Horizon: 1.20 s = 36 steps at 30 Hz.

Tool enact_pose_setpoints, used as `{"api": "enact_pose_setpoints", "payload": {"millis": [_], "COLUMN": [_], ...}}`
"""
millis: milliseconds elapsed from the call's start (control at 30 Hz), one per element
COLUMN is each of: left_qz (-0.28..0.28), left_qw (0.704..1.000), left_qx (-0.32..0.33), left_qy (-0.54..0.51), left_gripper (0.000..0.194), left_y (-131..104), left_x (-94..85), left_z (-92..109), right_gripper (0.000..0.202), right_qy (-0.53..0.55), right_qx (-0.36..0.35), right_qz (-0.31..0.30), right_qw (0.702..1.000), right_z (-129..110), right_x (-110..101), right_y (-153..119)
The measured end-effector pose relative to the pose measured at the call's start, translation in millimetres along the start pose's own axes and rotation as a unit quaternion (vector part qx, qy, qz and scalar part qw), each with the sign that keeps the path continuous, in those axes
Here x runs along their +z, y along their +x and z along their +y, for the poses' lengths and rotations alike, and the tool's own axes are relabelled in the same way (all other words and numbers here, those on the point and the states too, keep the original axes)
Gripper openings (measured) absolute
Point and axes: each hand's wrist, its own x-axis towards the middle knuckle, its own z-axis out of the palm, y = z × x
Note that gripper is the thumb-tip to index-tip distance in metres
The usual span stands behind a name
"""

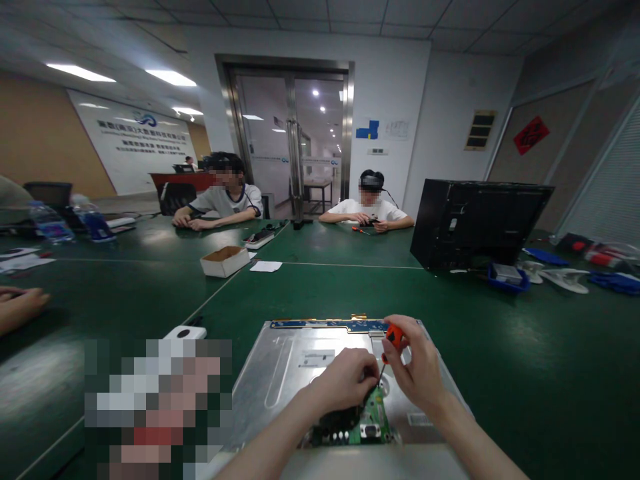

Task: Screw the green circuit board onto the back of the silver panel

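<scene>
A silver metal panel [273, 373], the back of a flat display, lies on the green table before me. Orange and black, the screwdriver [393, 335] is gripped by its handle in my right hand [419, 363]. Its shaft slants down toward the green circuit board [376, 408] on the panel. My left hand [350, 379] is closed in a pinch beside the screwdriver's tip, over the board's upper edge. What its fingertips hold, if anything, is hidden. A blue circuit strip [320, 325] runs along the panel's far edge.
A black monitor casing [480, 220] stands at the back right, near a blue tray [507, 279]. An open cardboard box [225, 261] and a white paper [266, 267] lie farther back. Two people sit across the table [340, 287]; another person's hand [23, 308] shows at left.
</scene>
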Motion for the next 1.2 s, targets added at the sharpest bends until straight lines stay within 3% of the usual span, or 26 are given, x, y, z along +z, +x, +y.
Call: {"api": "enact_pose_setpoints", "payload": {"millis": [233, 667, 900, 1200], "left_qz": [0.007, 0.007, 0.003, 0.002], "left_qw": [1.0, 1.0, 1.0, 1.0], "left_qx": [-0.003, 0.005, 0.002, -0.003], "left_qy": [0.007, 0.003, 0.003, 0.008], "left_gripper": [0.014, 0.016, 0.014, 0.014], "left_y": [-0.4, -0.7, -0.4, -0.1], "left_x": [2.0, 3.6, 0.9, 1.0], "left_z": [-1.1, -4.3, -1.2, -0.8], "right_gripper": [0.04, 0.031, 0.043, 0.028], "right_qy": [-0.007, 0.001, -0.009, -0.016], "right_qx": [-0.006, -0.008, -0.004, 0.017], "right_qz": [-0.02, -0.001, -0.023, 0.015], "right_qw": [1.0, 1.0, 1.0, 1.0], "right_z": [-3.6, -0.7, -5.4, 0.0], "right_x": [-2.3, 0.9, -2.7, 1.8], "right_y": [3.8, 2.8, 4.3, -0.1]}}
